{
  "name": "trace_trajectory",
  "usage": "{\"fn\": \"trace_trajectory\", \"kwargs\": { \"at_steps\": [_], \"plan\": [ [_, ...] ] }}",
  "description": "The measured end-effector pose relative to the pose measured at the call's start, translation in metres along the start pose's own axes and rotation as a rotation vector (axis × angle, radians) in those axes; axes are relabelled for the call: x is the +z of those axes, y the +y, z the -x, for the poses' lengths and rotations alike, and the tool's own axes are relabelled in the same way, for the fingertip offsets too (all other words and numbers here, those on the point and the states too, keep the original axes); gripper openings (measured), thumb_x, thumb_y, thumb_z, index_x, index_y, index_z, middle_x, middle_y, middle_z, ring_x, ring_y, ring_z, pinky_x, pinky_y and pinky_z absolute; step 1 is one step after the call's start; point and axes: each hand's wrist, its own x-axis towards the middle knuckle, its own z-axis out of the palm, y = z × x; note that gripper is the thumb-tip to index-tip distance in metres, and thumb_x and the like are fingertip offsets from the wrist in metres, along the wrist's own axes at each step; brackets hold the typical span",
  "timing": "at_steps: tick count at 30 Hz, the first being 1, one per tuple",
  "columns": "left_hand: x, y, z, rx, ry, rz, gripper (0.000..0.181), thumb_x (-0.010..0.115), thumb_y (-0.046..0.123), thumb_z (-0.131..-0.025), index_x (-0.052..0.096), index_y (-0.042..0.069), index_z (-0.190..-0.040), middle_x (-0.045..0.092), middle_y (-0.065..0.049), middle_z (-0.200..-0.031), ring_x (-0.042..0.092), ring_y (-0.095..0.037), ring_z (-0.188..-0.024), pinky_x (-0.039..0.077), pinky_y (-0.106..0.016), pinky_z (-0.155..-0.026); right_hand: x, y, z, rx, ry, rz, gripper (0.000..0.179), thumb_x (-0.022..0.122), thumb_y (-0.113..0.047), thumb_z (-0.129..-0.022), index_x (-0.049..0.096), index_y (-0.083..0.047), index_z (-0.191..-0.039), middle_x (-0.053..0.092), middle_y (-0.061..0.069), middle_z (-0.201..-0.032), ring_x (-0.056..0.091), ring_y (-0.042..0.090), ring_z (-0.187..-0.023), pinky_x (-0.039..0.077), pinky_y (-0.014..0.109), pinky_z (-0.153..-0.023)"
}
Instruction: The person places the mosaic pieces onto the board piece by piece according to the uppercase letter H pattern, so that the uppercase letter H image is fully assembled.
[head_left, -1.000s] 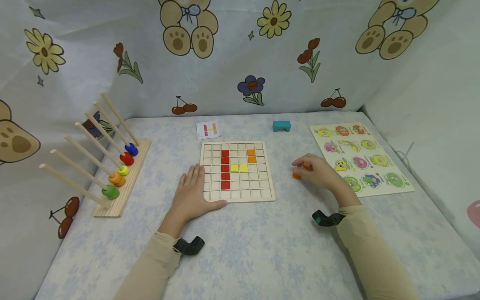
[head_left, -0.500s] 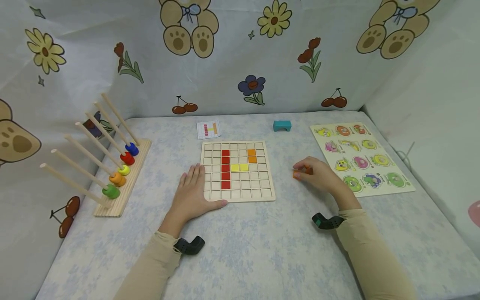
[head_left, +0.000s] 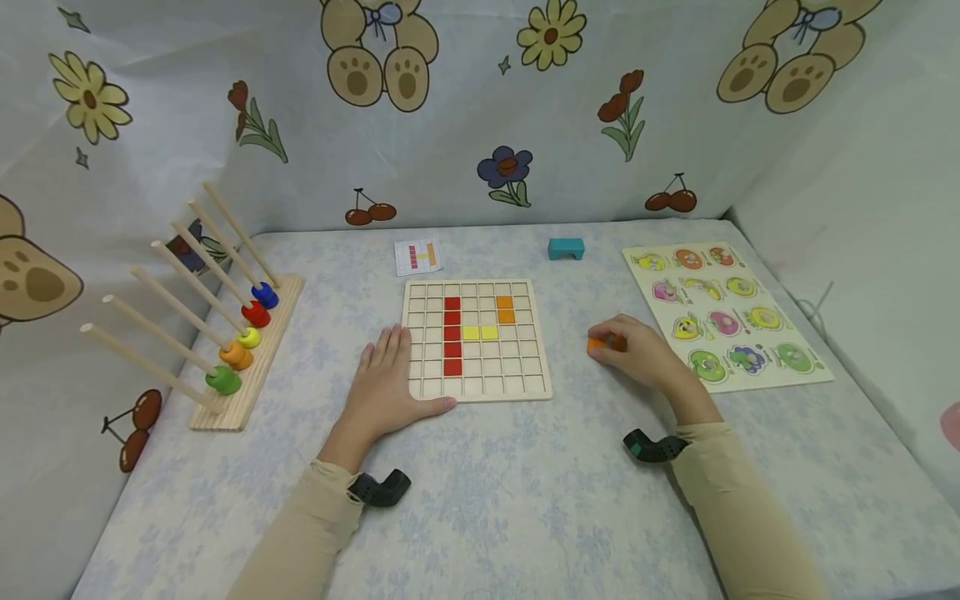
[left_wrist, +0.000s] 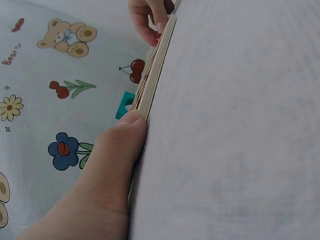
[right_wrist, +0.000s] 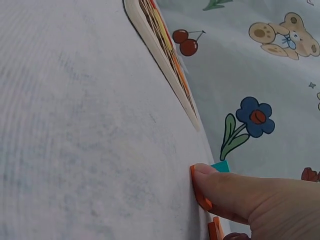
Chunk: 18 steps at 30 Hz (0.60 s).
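Note:
My left hand (head_left: 386, 379) lies with straight fingers on the left edge of a wooden grid board (head_left: 517, 367), its thumb along the front edge. Red squares (head_left: 452, 333) form a column on the board, with two yellow squares (head_left: 480, 332) and two orange squares (head_left: 506, 309) to their right. To the right of the board, my right hand (head_left: 637, 354) pinches an orange tile (right_wrist: 200, 192) near the tabletop. Another orange piece (right_wrist: 214, 230) shows under that hand in the right wrist view, partly hidden.
A small pattern card (head_left: 418, 257) and a teal bridge-shaped block (head_left: 566, 248) lie behind the board. At left stands a wooden peg rack (head_left: 258, 367) with coloured rings. A fruit-and-vegetable picture board (head_left: 675, 308) lies at right, near the right forearm.
The fingers of my right hand have drawn together on the orange tile, and less of it shows in the head view. My left hand has stayed on the board.

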Motion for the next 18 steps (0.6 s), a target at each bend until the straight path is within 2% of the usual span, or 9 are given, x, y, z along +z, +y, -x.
{"fn": "trace_trajectory", "kwargs": {
  "at_steps": [5,11,18],
  "plan": [
    [0.0005,-0.0007,-0.0006,-0.004,0.002,-0.001,0.144,0.045,0.100,-0.060,0.000,0.006,-0.160,0.000,-0.012,-0.168,-0.002,-0.028,-0.156,0.003,-0.052,-0.126,0.0002,-0.0007,0.0005,0.004,0.014,0.019,0.034,0.070,-0.035,-0.093,0.069,-0.013,-0.120,0.061,0.005,-0.117,0.054,0.024,-0.104,0.046,0.045,-0.096],
    [0.0001,-0.0005,-0.0005,0.003,0.009,0.005,0.144,0.047,0.099,-0.061,0.000,0.005,-0.160,0.001,-0.013,-0.168,-0.001,-0.029,-0.156,0.004,-0.052,-0.125,-0.0004,-0.0023,0.0015,0.004,0.022,0.031,0.030,0.071,-0.035,-0.092,0.070,-0.014,-0.115,0.061,0.004,-0.114,0.052,0.024,-0.102,0.044,0.043,-0.094],
    [-0.0004,0.0002,0.0000,0.005,0.013,0.008,0.143,0.051,0.096,-0.062,0.001,0.004,-0.159,0.001,-0.014,-0.168,-0.001,-0.030,-0.156,0.004,-0.053,-0.125,0.0016,-0.0041,0.0016,0.003,0.030,0.009,0.023,0.074,-0.030,-0.091,0.069,-0.019,-0.111,0.061,0.003,-0.106,0.050,0.023,-0.095,0.043,0.037,-0.083]
  ]
}}
